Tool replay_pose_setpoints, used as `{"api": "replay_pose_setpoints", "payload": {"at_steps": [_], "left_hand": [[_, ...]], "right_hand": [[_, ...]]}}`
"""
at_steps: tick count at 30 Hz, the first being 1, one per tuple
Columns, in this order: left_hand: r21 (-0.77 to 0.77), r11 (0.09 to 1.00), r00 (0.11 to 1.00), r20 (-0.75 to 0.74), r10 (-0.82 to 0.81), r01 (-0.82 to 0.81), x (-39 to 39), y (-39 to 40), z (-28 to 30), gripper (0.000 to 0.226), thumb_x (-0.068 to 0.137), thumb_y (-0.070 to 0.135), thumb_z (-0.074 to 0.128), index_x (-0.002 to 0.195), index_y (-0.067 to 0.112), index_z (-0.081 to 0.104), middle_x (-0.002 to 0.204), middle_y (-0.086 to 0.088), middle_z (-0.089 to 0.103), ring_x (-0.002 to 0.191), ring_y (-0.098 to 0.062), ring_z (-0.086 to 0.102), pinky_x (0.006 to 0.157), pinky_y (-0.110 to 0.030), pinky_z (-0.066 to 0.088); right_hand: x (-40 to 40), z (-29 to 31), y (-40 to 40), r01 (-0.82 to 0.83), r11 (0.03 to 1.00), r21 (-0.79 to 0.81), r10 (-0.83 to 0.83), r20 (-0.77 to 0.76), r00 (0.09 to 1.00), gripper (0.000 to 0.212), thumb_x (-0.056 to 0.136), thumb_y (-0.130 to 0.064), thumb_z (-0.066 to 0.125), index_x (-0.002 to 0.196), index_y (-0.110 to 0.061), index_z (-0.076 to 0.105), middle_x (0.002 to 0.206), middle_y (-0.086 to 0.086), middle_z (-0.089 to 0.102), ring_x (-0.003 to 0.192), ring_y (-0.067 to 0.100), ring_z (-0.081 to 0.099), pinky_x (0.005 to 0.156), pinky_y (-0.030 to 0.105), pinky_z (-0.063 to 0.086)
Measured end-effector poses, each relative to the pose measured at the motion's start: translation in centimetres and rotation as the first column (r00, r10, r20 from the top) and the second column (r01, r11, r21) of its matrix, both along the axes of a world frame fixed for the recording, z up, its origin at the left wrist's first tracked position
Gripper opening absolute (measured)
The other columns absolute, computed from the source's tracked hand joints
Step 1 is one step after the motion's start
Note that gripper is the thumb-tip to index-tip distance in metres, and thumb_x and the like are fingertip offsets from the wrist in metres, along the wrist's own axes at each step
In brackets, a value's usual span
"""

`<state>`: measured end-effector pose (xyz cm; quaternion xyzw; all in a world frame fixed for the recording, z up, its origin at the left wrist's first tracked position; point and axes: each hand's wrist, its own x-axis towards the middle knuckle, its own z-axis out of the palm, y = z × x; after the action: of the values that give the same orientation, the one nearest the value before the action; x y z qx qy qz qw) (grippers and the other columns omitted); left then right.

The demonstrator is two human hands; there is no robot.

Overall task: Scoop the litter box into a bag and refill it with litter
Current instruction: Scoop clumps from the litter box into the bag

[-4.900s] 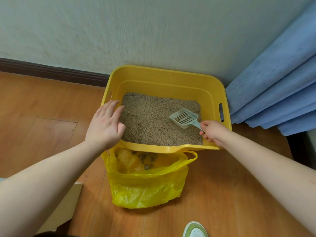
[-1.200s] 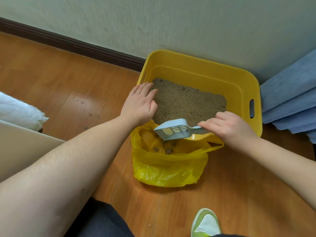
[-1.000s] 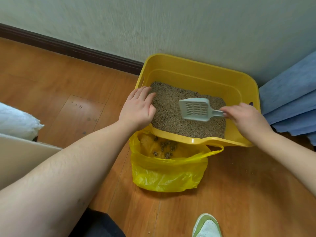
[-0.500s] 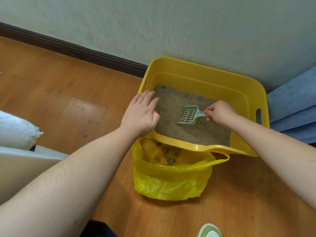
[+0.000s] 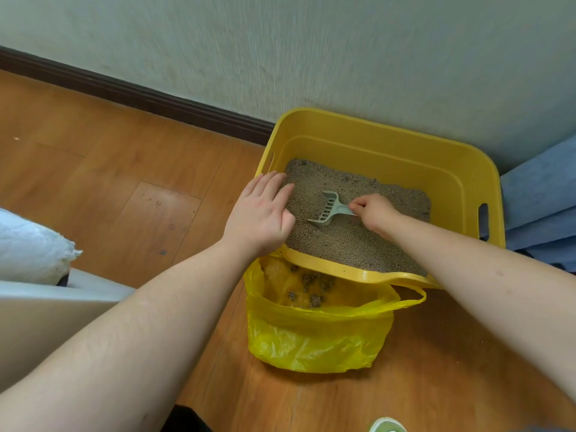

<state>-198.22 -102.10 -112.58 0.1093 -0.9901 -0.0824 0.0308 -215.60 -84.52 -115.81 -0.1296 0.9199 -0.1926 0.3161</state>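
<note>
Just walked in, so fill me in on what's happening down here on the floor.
A person is cleaning a yellow litter box that sits on the wooden floor against the wall. The right hand grips the handle of a pale slotted scoop, whose head is dug into the litter. The left hand rests on the box's left rim, fingers straight. A yellow plastic bag stands open right in front of the box, with dark clumps already inside.
</note>
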Motion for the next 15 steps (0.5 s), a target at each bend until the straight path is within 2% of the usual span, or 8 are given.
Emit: {"api": "replay_pose_setpoints", "payload": {"at_steps": [2, 5, 9, 12, 15], "left_hand": [[-0.001, 1.0, 1.0, 0.002, 0.001, -0.001, 0.1, 0.0, 0.0, 0.062, 0.087, 0.034, 0.024, 0.136, 0.007, 0.053, 0.144, -0.015, 0.047, 0.138, -0.03, 0.037, 0.118, -0.045, 0.023], [-0.004, 1.0, 1.0, -0.001, -0.005, 0.005, 0.0, 0.0, 0.0, 0.062, 0.087, 0.034, 0.024, 0.136, 0.008, 0.052, 0.144, -0.015, 0.047, 0.138, -0.031, 0.037, 0.118, -0.044, 0.022], [-0.011, 1.0, 1.0, -0.004, -0.003, 0.003, -0.1, 0.0, -0.2, 0.063, 0.086, 0.035, 0.025, 0.136, 0.008, 0.052, 0.144, -0.016, 0.047, 0.138, -0.032, 0.037, 0.118, -0.044, 0.022], [-0.009, 1.0, 1.0, -0.002, -0.008, 0.008, -0.1, 0.0, -0.2, 0.065, 0.084, 0.036, 0.024, 0.139, 0.009, 0.049, 0.147, -0.015, 0.044, 0.14, -0.031, 0.034, 0.118, -0.045, 0.02], [-0.036, 0.999, 1.0, 0.001, -0.028, 0.028, 0.1, 0.0, -0.1, 0.068, 0.084, 0.038, 0.022, 0.142, 0.01, 0.044, 0.151, -0.014, 0.038, 0.143, -0.029, 0.029, 0.119, -0.044, 0.016]], "right_hand": [[-0.2, 0.5, 0.0, -0.014, 1.0, -0.012, 0.014, -0.015, 1.0, 0.031, 0.098, -0.033, 0.05, 0.123, -0.019, 0.062, 0.125, 0.004, 0.061, 0.104, 0.024, 0.056, 0.08, 0.033, 0.042], [-0.4, 1.7, 1.2, -0.025, 0.999, -0.038, 0.024, -0.026, 0.999, 0.039, 0.097, -0.043, 0.049, 0.125, -0.018, 0.059, 0.122, 0.005, 0.061, 0.099, 0.026, 0.059, 0.081, 0.038, 0.048], [0.3, 4.5, 3.0, -0.142, 0.987, -0.072, 0.131, -0.147, 0.98, 0.036, 0.096, -0.042, 0.05, 0.124, -0.02, 0.059, 0.126, 0.0, 0.059, 0.111, 0.021, 0.055, 0.085, 0.031, 0.042], [2.4, 6.4, 3.9, -0.31, 0.947, -0.088, 0.279, -0.257, 0.925, 0.026, 0.095, -0.039, 0.053, 0.114, -0.025, 0.064, 0.116, -0.005, 0.061, 0.109, 0.017, 0.054, 0.087, 0.032, 0.041], [5.5, 8.0, 5.2, -0.388, 0.912, -0.133, 0.323, -0.351, 0.879, 0.019, 0.094, -0.038, 0.055, 0.103, -0.026, 0.067, 0.098, -0.009, 0.059, 0.095, 0.014, 0.054, 0.082, 0.032, 0.042]]}}
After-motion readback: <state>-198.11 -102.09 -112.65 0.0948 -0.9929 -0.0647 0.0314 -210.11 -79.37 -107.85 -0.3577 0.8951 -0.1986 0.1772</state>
